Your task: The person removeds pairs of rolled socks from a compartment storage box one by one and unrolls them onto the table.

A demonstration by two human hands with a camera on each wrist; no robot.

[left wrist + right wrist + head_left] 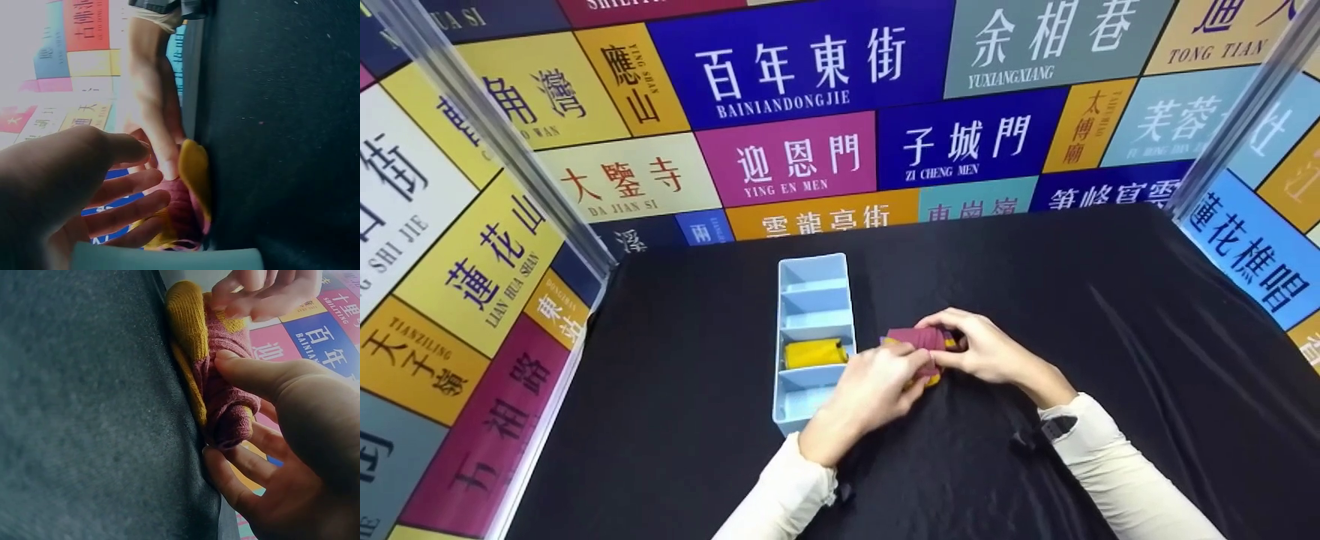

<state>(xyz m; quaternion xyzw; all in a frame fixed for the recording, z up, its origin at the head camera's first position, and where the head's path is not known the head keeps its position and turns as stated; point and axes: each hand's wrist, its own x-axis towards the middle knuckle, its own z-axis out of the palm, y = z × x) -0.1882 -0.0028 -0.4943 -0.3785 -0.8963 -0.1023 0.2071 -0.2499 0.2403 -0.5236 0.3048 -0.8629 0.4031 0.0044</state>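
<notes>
My right hand (990,349) pinched a maroon-and-yellow sock (919,339) low over the black-covered bench (675,360), just to the right of a pale blue box (802,394), before a wall of brightly lettered panels (799,67). The thumb pressed on the maroon ribbing while the fingers backed it from the other side. My left hand (881,379) reached in between box and sock, its fingers loosely spread and the thumb apart, holding nothing that the views showed; whether a fingertip brushed the knit, I could not tell. One folded yellow bundle (814,352) sat in the box, in the third of four compartments counted from the far end. The two beyond it were bare, as was the visible part of the nearest, which my left arm partly covered. By my reading, one piece was stowed and the second was only partly made up: the maroon part was bunched into a roll, but a yellow flap stuck out loose along the bench side. Tucking that in and finding the sock a compartment appeared to remain.
</notes>
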